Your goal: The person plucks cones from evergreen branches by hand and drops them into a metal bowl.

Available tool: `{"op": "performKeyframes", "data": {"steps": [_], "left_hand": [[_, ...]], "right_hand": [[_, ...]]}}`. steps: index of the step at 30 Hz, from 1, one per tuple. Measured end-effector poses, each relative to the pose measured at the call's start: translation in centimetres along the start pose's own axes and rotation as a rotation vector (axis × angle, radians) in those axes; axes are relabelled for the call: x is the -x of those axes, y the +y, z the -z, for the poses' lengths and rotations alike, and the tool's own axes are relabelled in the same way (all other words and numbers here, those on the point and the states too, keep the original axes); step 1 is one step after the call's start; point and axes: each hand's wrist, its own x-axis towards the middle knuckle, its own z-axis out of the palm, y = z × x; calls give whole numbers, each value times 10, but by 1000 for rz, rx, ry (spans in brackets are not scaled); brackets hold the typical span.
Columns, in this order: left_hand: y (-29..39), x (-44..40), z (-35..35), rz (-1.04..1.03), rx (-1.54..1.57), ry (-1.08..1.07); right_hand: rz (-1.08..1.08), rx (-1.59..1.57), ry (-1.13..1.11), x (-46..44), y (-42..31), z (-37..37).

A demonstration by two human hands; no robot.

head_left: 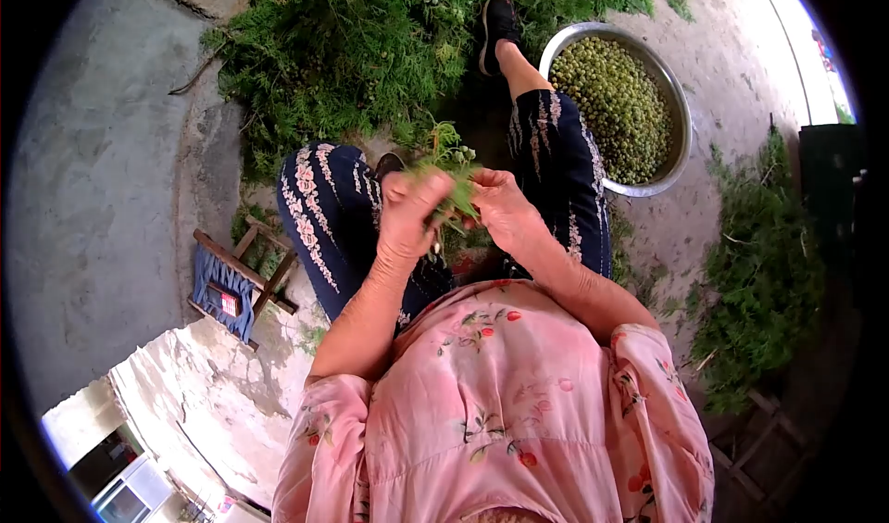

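Observation:
Above my lap, my left hand (412, 210) is closed around a small green sprig (454, 166) with feathery leaves and a few round green berries. My right hand (505, 210) meets it from the other side, its fingers bent in a pinch at the sprig's edge. Whether those fingers grip the sprig or a berry is too small to make out. Some blur covers the left fingers and the leaves. Beyond my right knee stands a round metal basin (684, 143) holding a heap of small green berries (616, 106).
A large pile of green branches (343, 60) lies ahead, past my feet. More branches (764, 264) are on the ground at the right. At the left stands a small wooden stool (243, 264) with blue straps. A raised concrete slab (102, 171) fills the far left.

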Motion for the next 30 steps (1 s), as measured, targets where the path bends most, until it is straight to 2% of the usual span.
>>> {"op": "performKeyframes", "data": {"steps": [1,2,5,6,8,9,12,14,16,17,18,20,21,23,27,29,30], "left_hand": [[-9,-4,8,-85,-153,-114],[-5,2,12,-44,-378,-236],[-3,-11,3,-622,-681,-492],[-3,-10,2,-628,-679,-492],[-5,-5,-5,-438,-482,-211],[-6,-5,-6,-443,-480,-210],[-17,-7,-1,-246,-290,83],[-25,-11,5,-260,-330,77],[-32,-12,5,-318,-848,276],[-37,-12,5,-334,-910,336],[-36,-12,2,-332,-911,339],[-30,-13,-5,72,-269,249],[-31,-14,-3,72,-268,250],[-34,-16,5,277,-164,-27],[-52,-19,13,134,-229,-33],[-55,-20,20,-84,-670,-33],[-54,-19,17,-85,-670,-33]], "right_hand": [[86,4,151,6,-4,-9],[86,7,150,4,-4,-7],[175,-195,16,-8,-13,12],[194,-180,-99,-7,-22,19],[262,-56,77,-7,-29,18],[318,-49,67,-6,-32,15],[371,-101,27,-6,-30,12],[301,23,101,-3,-29,13],[389,78,59,-13,-15,18],[368,87,76,-14,-9,22],[365,86,75,-12,-12,20],[353,82,41,-8,-17,16],[352,84,41,-9,-16,16],[313,-131,-15,-11,-15,14],[384,-135,-47,-14,-19,15],[340,-192,-17,-12,-21,11],[296,-249,14,-11,-22,8]]}}
